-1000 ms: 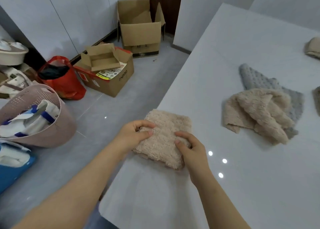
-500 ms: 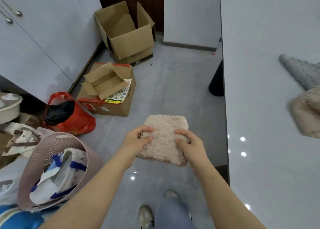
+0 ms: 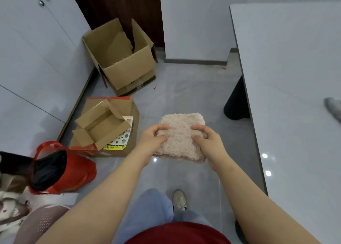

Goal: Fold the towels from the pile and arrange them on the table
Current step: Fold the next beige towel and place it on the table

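We see both arms stretched forward, left hand [image 3: 154,142] and right hand [image 3: 208,144] each with a closed grip on a side of the folded beige towel [image 3: 181,136], held above the floor, left of the surface [image 3: 295,77]

2 cardboard boxes [image 3: 120,59], red bag [image 3: 62,170].

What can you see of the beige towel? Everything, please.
The towel is pale beige-pink with a nubby, fleecy pile. It is folded into a compact, roughly square pad, with layered edges showing along its near side. It is held in the air over the grey floor, left of the table, touching neither. The left hand grips its left edge and the right hand its right edge, thumbs on top and fingers curled over. Nothing else touches it.
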Demonstrator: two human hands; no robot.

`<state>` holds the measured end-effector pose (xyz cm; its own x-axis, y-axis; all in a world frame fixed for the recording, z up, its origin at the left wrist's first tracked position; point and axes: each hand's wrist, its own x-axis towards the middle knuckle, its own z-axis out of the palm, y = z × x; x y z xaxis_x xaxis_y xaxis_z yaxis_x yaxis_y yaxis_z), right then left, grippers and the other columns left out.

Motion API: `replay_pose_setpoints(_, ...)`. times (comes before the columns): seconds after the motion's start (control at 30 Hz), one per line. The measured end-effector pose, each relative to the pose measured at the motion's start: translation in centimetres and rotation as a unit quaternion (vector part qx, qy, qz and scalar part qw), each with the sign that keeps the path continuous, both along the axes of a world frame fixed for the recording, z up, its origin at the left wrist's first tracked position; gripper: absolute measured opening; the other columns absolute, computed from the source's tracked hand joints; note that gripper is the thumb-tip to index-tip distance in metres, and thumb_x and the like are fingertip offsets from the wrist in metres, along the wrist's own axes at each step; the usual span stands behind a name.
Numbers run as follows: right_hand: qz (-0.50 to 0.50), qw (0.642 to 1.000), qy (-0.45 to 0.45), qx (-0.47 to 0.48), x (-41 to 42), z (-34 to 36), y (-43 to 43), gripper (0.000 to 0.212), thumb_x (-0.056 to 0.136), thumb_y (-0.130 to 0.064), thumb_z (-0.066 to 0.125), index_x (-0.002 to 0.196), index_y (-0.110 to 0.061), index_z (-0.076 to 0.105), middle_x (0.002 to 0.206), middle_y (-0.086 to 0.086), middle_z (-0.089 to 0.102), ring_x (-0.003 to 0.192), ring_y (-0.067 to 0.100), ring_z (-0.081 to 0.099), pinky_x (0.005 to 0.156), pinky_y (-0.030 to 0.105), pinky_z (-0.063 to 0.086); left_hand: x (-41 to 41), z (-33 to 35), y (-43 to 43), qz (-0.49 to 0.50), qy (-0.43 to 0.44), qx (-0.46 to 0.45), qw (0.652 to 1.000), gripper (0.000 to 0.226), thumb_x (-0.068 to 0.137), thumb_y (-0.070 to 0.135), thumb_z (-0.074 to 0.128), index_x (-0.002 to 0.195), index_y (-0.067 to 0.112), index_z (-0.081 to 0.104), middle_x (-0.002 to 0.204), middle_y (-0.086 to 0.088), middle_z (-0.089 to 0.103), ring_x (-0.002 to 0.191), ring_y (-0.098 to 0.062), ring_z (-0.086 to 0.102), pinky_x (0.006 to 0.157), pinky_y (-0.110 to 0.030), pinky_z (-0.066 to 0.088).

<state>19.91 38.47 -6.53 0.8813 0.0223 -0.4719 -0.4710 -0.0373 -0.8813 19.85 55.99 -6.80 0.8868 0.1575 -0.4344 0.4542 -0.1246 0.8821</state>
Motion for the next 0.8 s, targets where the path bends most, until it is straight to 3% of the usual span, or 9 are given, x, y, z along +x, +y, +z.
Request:
replay_pose_setpoints(0.13, -0.034, 0.999, -0.009, -0.001, 6.3, 0.3, -0.3, 0.026, 0.088, -0.007, 0.054, 0.095, -0.031, 0.062, 0.089, 0.000, 0.061, 0.069, 0.013, 0.059, 0.056, 0.022, 0.052, 7.9, 0.1, -0.1, -0.037, -0.011, -0.001, 0.999, 0.028, 0.083, 0.006, 0.064, 0.083, 0.033, 0.064, 0.102, 0.016, 0.058, 0.093, -0.006, 0.056, 0.080, -0.021, 0.047)
replay_pose_setpoints(0.23, -0.077, 0.997, -0.029, -0.012, 11.6, 0.2, -0.7, 0.027, 0.087, -0.007, 0.054, 0.094, -0.033, 0.063, 0.083, 0.000, 0.060, 0.063, 0.012, 0.056, 0.046, 0.018, 0.048, 14.9, 0.2, -0.8, -0.077, -0.026, -0.018, 0.997, 0.028, 0.083, 0.005, 0.064, 0.083, 0.033, 0.064, 0.102, 0.017, 0.058, 0.091, -0.004, 0.056, 0.072, -0.014, 0.046)
replay_pose_setpoints(0.43, -0.170, 0.982, -0.075, -0.022, 23.3, 0.7, -1.5, 0.030, 0.086, -0.003, 0.054, 0.092, -0.031, 0.063, 0.087, -0.006, 0.061, 0.063, 0.008, 0.057, 0.059, 0.025, 0.053, 29.0, 1.0, -2.6, -0.166, -0.044, -0.036, 0.985, 0.027, 0.083, 0.004, 0.063, 0.085, 0.031, 0.063, 0.106, 0.010, 0.058, 0.095, -0.010, 0.055, 0.083, -0.023, 0.046)
replay_pose_setpoints(0.53, -0.219, 0.973, -0.065, -0.011, 28.3, 1.2, -1.8, 0.031, 0.086, -0.005, 0.054, 0.093, -0.034, 0.063, 0.099, -0.003, 0.060, 0.076, 0.016, 0.061, 0.069, 0.034, 0.056, 35.7, 2.0, -3.6, -0.215, -0.047, -0.031, 0.975, 0.028, 0.083, 0.003, 0.062, 0.084, 0.031, 0.063, 0.106, 0.009, 0.057, 0.092, -0.009, 0.055, 0.077, -0.019, 0.046)
replay_pose_setpoints(0.7, -0.307, 0.949, -0.073, -0.012, 33.8, 1.5, -3.9, 0.034, 0.085, -0.001, 0.054, 0.090, -0.034, 0.063, 0.096, -0.009, 0.060, 0.069, 0.003, 0.059, 0.059, 0.016, 0.053, 43.7, 2.6, -7.2, -0.291, -0.037, -0.021, 0.956, 0.029, 0.082, 0.003, 0.063, 0.083, 0.032, 0.063, 0.109, 0.006, 0.058, 0.097, -0.011, 0.054, 0.088, -0.026, 0.046)
replay_pose_setpoints(0.8, -0.335, 0.938, -0.081, -0.025, 36.5, 1.5, -6.0, 0.035, 0.085, -0.001, 0.053, 0.093, -0.034, 0.062, 0.095, -0.014, 0.059, 0.064, -0.007, 0.057, 0.056, 0.011, 0.049, 47.4, 2.4, -10.1, -0.323, -0.038, -0.029, 0.945, 0.031, 0.083, 0.000, 0.062, 0.085, 0.031, 0.062, 0.108, 0.003, 0.059, 0.091, -0.009, 0.054, 0.081, -0.021, 0.046)
